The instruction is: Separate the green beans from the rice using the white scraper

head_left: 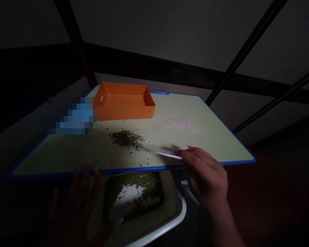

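Reaching up from the lower right, the right hand point(206, 175) angles leftward, its grip pinching a slim, pale utensil point(166, 152). The utensil's tip is at the right edge of a loose, grainy heap of dark green beans point(125, 137), left of the grip on the smooth tabletop point(216, 147). The shadowed left hand point(73, 206) has its fingers spread near the front edge.

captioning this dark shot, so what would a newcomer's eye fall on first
The bright orange, open rectangular plastic-looking box stands out first, toward the back left of the pale, blue-edged board. Next come the heap of small dark beans in front of it and the thin patch of pale grains farther right. The right hand holds a slim white utensil, its tip by the dark heap.
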Available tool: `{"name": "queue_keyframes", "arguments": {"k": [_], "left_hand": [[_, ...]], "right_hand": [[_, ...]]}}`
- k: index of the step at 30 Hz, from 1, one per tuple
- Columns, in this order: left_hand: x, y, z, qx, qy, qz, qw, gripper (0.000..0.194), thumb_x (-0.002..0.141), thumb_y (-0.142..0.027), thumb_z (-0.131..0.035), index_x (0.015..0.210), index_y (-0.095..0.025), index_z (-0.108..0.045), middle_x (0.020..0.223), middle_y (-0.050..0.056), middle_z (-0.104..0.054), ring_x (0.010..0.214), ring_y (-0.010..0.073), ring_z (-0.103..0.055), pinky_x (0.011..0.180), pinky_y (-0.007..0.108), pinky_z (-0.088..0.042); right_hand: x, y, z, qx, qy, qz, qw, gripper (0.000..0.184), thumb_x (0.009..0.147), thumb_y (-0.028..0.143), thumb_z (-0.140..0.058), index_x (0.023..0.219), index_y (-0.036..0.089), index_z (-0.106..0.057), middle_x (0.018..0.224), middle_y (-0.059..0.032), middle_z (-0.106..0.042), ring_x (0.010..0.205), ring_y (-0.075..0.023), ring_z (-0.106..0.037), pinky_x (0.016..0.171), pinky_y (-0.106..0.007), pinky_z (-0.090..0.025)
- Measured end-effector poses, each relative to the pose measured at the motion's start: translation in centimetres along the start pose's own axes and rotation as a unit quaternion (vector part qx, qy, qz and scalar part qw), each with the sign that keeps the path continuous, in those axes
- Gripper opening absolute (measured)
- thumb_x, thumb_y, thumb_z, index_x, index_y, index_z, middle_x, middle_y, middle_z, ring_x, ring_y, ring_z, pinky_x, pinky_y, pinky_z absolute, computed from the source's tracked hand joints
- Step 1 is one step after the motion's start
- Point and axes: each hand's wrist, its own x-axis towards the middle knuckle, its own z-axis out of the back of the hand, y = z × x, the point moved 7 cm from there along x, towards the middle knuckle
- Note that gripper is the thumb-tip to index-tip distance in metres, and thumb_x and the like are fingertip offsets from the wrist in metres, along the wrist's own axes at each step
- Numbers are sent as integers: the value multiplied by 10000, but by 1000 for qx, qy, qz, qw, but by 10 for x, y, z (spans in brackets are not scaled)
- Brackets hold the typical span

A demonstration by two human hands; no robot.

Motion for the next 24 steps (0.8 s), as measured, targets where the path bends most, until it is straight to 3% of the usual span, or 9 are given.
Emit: {"name": "queue_keyframes", "arguments": {"k": [4, 7, 11, 18, 24], "left_hand": [[0, 0, 0, -3, -5, -1, 1000, 746, 864, -592, -260, 1493, -258, -38, 1675, 3, 67, 1544, 229, 22, 1250, 520, 4], [0, -1, 1, -3, -11, -6, 1000, 732, 869, -559, -271, 1493, -264, -27, 1675, 2, 65, 1546, 235, 19, 1250, 531, -6], [0, 0, 1, -8, -9, 0, 1000, 760, 853, -597, -275, 1492, -277, -19, 1676, -3, 54, 1542, 264, -32, 1247, 561, -36], [0, 5, -2, 6, 11, 2, 1000, 757, 849, -595, -273, 1491, -286, -16, 1677, 4, 43, 1544, 267, -20, 1240, 584, -56], [-1, 3, 1, 2, -2, -7, 1000, 749, 855, -556, -296, 1491, -287, -6, 1676, -10, 55, 1545, 221, 3, 1257, 523, -11]], "right_hand": [[0, -8, 1, -25, -33, -24, 999, 268, 906, 59, -545, 1096, 205, -665, 891, -57, -749, 846, -182, -685, 804, -344, -566], [6, -15, -11, -40, -28, -25, 998, 256, 914, 73, -532, 1080, 180, -695, 911, -88, -754, 828, -209, -693, 704, -350, -564], [18, -19, -31, -79, -25, -11, 997, 269, 933, 105, -502, 1048, 170, -736, 924, -108, -769, 818, -234, -714, 698, -382, -576], [30, -16, -54, -48, 38, 18, 998, 293, 967, 145, -477, 1049, 231, -745, 1041, -57, -782, 966, -221, -737, 898, -431, -578], [17, -22, -43, -23, 84, 35, 996, 270, 972, 167, -482, 1051, 253, -725, 1147, -54, -763, 1082, -218, -716, 991, -476, -536]]}}
